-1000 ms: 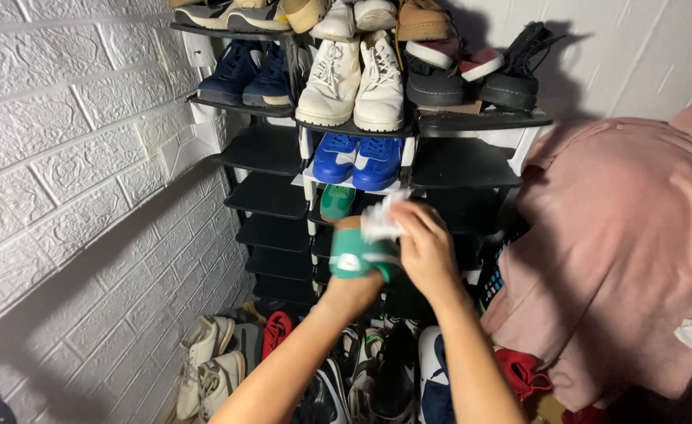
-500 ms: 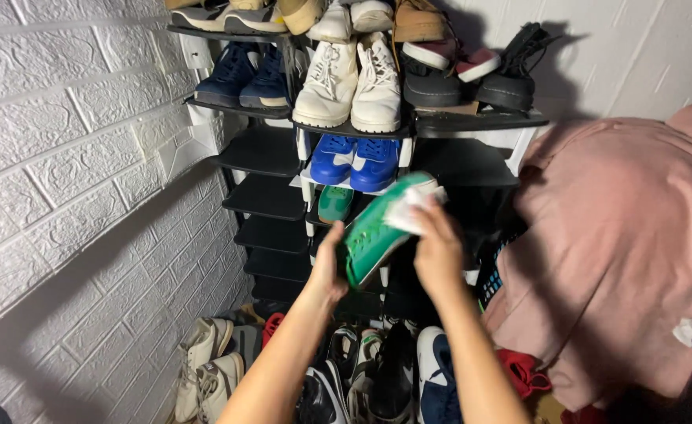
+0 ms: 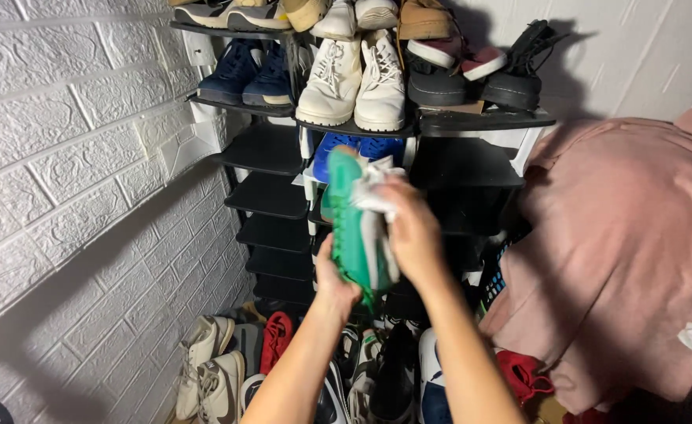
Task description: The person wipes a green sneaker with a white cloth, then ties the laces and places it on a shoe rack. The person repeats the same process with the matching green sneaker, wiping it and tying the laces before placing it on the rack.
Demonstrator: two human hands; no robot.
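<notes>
My left hand (image 3: 335, 280) grips the heel end of a green sneaker (image 3: 354, 224), which stands almost upright with its toe up in front of the shoe rack. My right hand (image 3: 413, 234) presses a crumpled white cloth (image 3: 375, 188) against the shoe's side. Behind them, a pair of blue sneakers (image 3: 338, 149) sits on a middle shelf, partly hidden by the shoe.
The black shoe rack (image 3: 267, 149) holds white sneakers (image 3: 354, 78), navy shoes (image 3: 248, 74) and dark shoes (image 3: 472, 74) up top. Several shoes lie on the floor (image 3: 220, 369). A white brick wall (image 3: 71, 173) is left, a pink fabric heap (image 3: 629, 251) right.
The green sneaker has been turned from a slanted pose to nearly upright, toe up. My right hand with the white cloth slid left onto its side.
</notes>
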